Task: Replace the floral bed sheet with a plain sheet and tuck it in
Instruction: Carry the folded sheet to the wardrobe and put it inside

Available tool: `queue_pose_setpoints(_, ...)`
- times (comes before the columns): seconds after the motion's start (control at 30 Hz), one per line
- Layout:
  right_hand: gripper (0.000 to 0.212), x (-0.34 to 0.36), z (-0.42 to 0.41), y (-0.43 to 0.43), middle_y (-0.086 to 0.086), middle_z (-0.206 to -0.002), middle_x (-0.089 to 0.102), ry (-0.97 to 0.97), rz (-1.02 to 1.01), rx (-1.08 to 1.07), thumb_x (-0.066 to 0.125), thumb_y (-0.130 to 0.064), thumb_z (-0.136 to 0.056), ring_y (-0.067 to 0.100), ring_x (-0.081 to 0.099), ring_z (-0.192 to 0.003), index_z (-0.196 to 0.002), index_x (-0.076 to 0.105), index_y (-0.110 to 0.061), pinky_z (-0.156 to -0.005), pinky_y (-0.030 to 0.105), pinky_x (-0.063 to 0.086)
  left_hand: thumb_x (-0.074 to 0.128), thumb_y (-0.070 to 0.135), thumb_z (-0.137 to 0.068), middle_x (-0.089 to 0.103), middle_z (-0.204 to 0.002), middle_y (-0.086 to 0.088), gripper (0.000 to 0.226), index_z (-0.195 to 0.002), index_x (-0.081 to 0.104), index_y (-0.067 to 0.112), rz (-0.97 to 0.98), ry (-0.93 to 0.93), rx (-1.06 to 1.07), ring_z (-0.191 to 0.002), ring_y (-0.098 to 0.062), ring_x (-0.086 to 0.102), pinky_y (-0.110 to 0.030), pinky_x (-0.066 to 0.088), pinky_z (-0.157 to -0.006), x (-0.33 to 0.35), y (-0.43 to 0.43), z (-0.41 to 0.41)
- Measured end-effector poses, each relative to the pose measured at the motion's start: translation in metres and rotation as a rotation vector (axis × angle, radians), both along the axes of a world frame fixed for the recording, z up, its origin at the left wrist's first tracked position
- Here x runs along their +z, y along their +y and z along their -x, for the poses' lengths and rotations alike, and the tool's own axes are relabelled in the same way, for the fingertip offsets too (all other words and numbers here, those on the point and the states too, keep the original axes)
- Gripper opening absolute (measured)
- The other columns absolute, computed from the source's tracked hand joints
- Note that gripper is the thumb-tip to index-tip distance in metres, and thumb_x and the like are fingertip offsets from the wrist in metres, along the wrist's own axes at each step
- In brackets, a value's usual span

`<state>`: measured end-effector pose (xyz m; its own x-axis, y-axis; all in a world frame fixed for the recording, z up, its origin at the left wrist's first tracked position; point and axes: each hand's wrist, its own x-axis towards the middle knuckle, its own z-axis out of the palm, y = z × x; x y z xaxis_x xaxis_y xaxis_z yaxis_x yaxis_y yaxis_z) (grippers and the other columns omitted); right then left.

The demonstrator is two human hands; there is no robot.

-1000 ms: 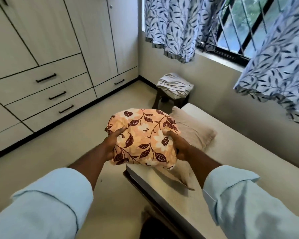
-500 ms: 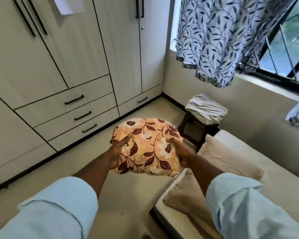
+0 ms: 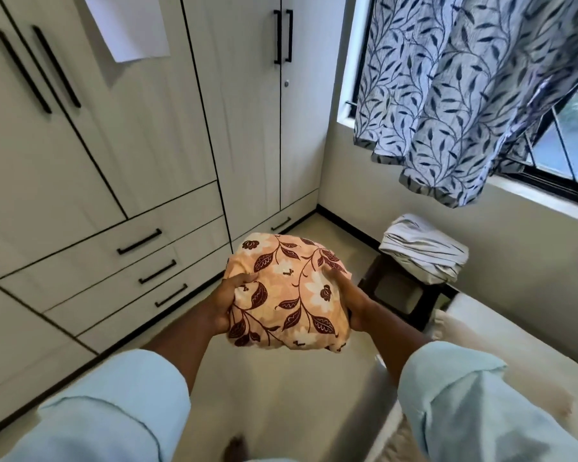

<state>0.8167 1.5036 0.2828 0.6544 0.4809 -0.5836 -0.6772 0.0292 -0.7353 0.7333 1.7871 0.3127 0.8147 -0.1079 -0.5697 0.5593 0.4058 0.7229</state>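
Since the earlier frames the view has swung left toward the wardrobe (image 3: 147, 145), and the mattress (image 3: 521, 348) has slid to the lower right edge of the frame. The floral bed sheet (image 3: 287, 291) has been kept at frame centre, wadded into a bundle above the floor.

The bundle is clamped from both sides. The left hand (image 3: 226, 303) is curled round its left flank with the thumb pressed on top. The right hand (image 3: 352, 305) is wrapped round the right flank in the same way. Fingertips beneath the cloth are hidden.

No strong long axis is presented: the wad is rounded, only slightly broader across the frame than deep. Its domed face is turned up toward the camera, and loose edges are seen at the lower right.

The step in hand is judged to be disposal of the removed sheet. Both grips should be held until the bundle is set down clear of the bed, with trailing edges kept gathered. A folded plain sheet (image 3: 422, 250) is noted on a dark stool (image 3: 397, 295) at right, well apart from the hands.
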Motion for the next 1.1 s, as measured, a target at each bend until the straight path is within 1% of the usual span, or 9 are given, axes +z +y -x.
queue_pose_setpoints(0.13,0.074,0.011,-0.054,0.041,0.018,-0.13,0.068,-0.009,0.024,-0.015,0.064,-0.068,-0.087,0.042,0.066,-0.117,-0.14,0.056,-0.018,-0.105,0.057,0.049,0.067,0.035,-0.083,0.063,-0.131,-0.025,0.053,-0.133,0.064,0.016,0.045,-0.014,-0.042,-0.121,-0.051,0.058,-0.07,0.035,-0.108,0.012,0.039,-0.06)
queue_pose_setpoints(0.37,0.075,0.018,-0.14,0.092,0.016,-0.129,0.069,0.008,0.058,-0.077,0.068,-0.069,-0.084,0.04,0.066,-0.118,-0.139,0.057,-0.02,-0.109,0.055,0.046,0.054,0.026,-0.079,0.067,-0.124,-0.025,0.051,-0.127,0.066,0.011,0.042,-0.039,-0.02,-0.109,-0.046,0.065,-0.059,0.046,-0.102,0.034,0.087,-0.164)
queue_pose_setpoints(0.47,0.074,0.014,-0.177,0.101,0.015,-0.129,0.069,-0.011,0.065,-0.101,0.069,-0.068,-0.084,0.039,0.067,-0.117,-0.139,0.058,-0.02,-0.109,0.054,0.047,0.053,0.024,-0.076,0.062,-0.132,-0.026,0.059,-0.133,0.063,0.012,0.038,-0.052,0.009,-0.118,-0.048,0.059,-0.064,0.039,-0.108,0.032,0.097,-0.208)
queue_pose_setpoints(0.57,0.076,0.011,-0.216,0.104,0.016,-0.128,0.07,-0.001,0.09,-0.094,0.07,-0.069,-0.082,0.038,0.069,-0.114,-0.138,0.058,-0.02,-0.105,0.051,0.051,0.053,0.026,-0.077,0.059,-0.136,-0.025,0.063,-0.138,0.059,0.012,0.037,-0.037,-0.008,-0.127,-0.052,0.052,-0.069,0.033,-0.11,0.029,0.098,-0.246)
queue_pose_setpoints(0.7,0.07,0.012,-0.278,0.105,0.013,-0.122,0.073,0.001,0.158,-0.086,0.065,-0.07,-0.085,0.034,0.073,-0.105,-0.134,0.059,-0.022,-0.089,0.044,0.06,0.047,0.025,-0.082,0.062,-0.133,-0.026,0.058,-0.137,0.06,0.012,0.034,-0.036,0.019,-0.125,-0.052,0.053,-0.068,0.037,-0.107,0.025,0.097,-0.304)
queue_pose_setpoints(0.83,0.088,0.019,-0.356,0.104,0.009,-0.119,0.075,-0.038,0.275,-0.006,0.075,-0.08,-0.064,0.033,0.072,-0.109,-0.132,0.059,-0.027,-0.102,0.049,0.054,0.04,0.019,-0.085,0.068,-0.123,-0.024,0.051,-0.129,0.064,0.011,0.086,-0.04,0.103,-0.106,-0.046,0.065,-0.057,0.051,-0.093,0.027,0.086,-0.369)
queue_pose_setpoints(0.9,0.094,0.021,-0.402,0.099,0.006,-0.117,0.075,-0.077,0.401,0.055,0.076,-0.084,-0.056,0.03,0.072,-0.107,-0.13,0.06,-0.028,-0.1,0.05,0.055,0.038,0.02,-0.087,0.068,-0.122,-0.024,0.05,-0.129,0.064,0.011,0.097,-0.043,0.132,-0.104,-0.045,0.066,-0.054,0.053,-0.089,0.027,0.079,-0.406)
queue_pose_setpoints(1.0,0.076,0.033,-0.463,0.094,0.005,-0.117,0.072,-0.168,0.586,0.078,0.066,-0.081,-0.074,0.025,0.069,-0.104,-0.124,0.063,-0.023,-0.089,0.043,0.057,0.038,0.026,-0.092,0.07,-0.118,-0.023,0.047,-0.129,0.064,0.011,0.086,-0.061,0.209,-0.097,-0.042,0.07,-0.05,0.054,-0.084,0.031,0.069,-0.455)
queue_pose_setpoints(1.1,0.05,0.039,-0.523,0.088,0.008,-0.115,0.067,-0.269,0.658,0.058,0.062,-0.067,-0.089,0.026,0.063,-0.107,-0.106,0.065,-0.02,-0.088,0.042,0.054,0.036,0.026,-0.095,0.073,-0.11,-0.021,0.042,-0.114,0.071,0.012,0.123,-0.064,0.248,-0.086,-0.039,0.074,-0.048,0.052,-0.082,0.035,0.06,-0.499)
